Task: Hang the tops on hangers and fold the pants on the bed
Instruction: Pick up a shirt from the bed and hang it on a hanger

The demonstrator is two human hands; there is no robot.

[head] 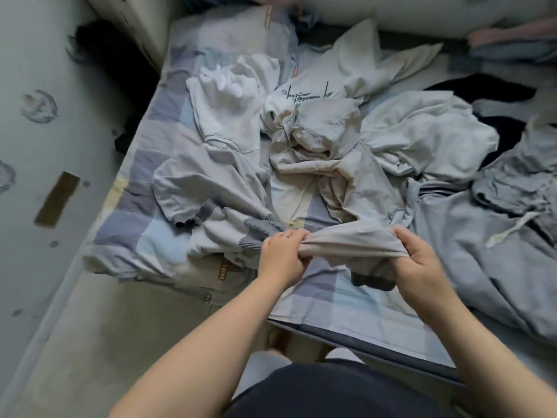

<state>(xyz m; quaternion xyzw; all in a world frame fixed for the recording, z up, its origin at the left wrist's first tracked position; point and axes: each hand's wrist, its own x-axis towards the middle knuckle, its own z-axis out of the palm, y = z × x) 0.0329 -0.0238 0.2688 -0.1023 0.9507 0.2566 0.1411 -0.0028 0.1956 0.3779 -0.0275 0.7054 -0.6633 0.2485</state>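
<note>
A beige garment (349,242) with dark grey ribbed cuffs is stretched between both hands near the bed's front edge. My left hand (281,256) grips its bunched left end. My right hand (417,259) grips the right end, where a grey cuff hangs below. The rest of this garment trails up into a pile of crumpled clothes: a cream hoodie with black script (313,95), a white top (229,98), a pale grey top (428,137) and another beige piece with grey cuffs (208,188). No hangers are in view.
The bed (328,300) has a blue, grey and cream checked sheet. Grey drawstring garments (488,236) lie at the right, with dark clothing (485,89) behind. Pale tiled floor (45,146) runs along the left. Pillows (422,10) sit at the far edge.
</note>
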